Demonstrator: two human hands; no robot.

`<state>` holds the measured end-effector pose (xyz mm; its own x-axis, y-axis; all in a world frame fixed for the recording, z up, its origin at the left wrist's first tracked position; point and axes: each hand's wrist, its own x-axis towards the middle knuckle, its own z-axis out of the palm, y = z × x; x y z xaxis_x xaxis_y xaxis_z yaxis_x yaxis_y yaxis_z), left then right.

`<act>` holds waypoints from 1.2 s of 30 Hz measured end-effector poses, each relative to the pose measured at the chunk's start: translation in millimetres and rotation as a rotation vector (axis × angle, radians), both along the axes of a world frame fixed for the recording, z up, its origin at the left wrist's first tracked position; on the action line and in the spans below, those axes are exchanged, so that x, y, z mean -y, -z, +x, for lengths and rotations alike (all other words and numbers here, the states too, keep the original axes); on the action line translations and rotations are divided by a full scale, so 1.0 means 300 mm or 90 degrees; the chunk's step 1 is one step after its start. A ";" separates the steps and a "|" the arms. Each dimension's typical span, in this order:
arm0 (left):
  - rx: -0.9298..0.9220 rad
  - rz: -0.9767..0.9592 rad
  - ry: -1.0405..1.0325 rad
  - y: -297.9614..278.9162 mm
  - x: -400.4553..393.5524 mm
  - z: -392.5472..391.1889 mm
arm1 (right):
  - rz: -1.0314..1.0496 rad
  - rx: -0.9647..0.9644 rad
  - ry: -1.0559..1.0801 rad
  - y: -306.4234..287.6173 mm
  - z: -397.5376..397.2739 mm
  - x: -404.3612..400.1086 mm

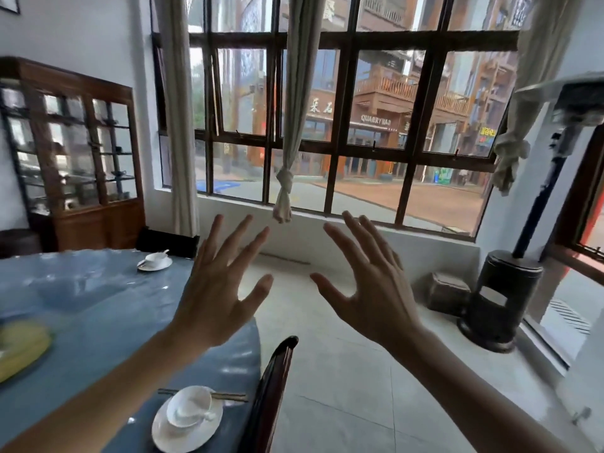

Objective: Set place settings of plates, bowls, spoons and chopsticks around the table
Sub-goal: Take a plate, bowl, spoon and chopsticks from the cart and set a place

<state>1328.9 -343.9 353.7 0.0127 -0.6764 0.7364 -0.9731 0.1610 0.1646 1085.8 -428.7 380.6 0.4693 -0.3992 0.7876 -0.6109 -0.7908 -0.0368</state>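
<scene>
- Landmark: round counter (108, 325), blue glossy top, fills the lower left.
- Near edge of counter: white plate (183, 426) with a white bowl (189, 407) sitting in it; chopsticks (228, 395) lie just behind the plate, partly hidden by the bowl.
- Far edge of counter: second white plate with bowl (154, 261), a spoon handle sticking out of the bowl.
- Left edge of counter: blurred yellow item (19, 348), can't tell what it is.
- Dark glossy chair back (271, 387) right against the counter's near right rim; another dark chair (166, 243) behind the far setting.
- Left hand (219, 289) raised above the counter's right rim, fingers (243, 230) spread straight, holding nothing.
- Right hand (376, 289) raised to the right of the counter over the pale tiled floor (343, 403), fingers splayed, holding nothing.
- Beyond the counter: big dark-framed window (343, 125) with tied curtains, street outside.
- Left of it, behind the counter: wooden glass-door cabinet (72, 152).
- Far right of the counter: dark cylindrical heater (500, 299) on the floor.
</scene>
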 end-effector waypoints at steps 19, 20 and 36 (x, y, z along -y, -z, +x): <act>-0.272 0.119 -0.213 0.440 0.487 0.434 | 0.205 -0.143 -0.222 0.347 0.555 0.772; -0.296 0.128 -0.232 0.486 0.469 0.455 | 0.237 -0.147 -0.243 0.381 0.605 0.786; -0.809 0.200 -0.606 1.116 0.118 0.417 | 0.720 -0.374 -0.404 1.127 1.150 0.722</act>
<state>1453.9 -379.4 18.9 0.9549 -0.1821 -0.2347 0.0873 -0.5832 0.8076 1430.7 -645.3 42.5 0.9452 -0.2741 -0.1776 -0.3180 -0.6478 -0.6923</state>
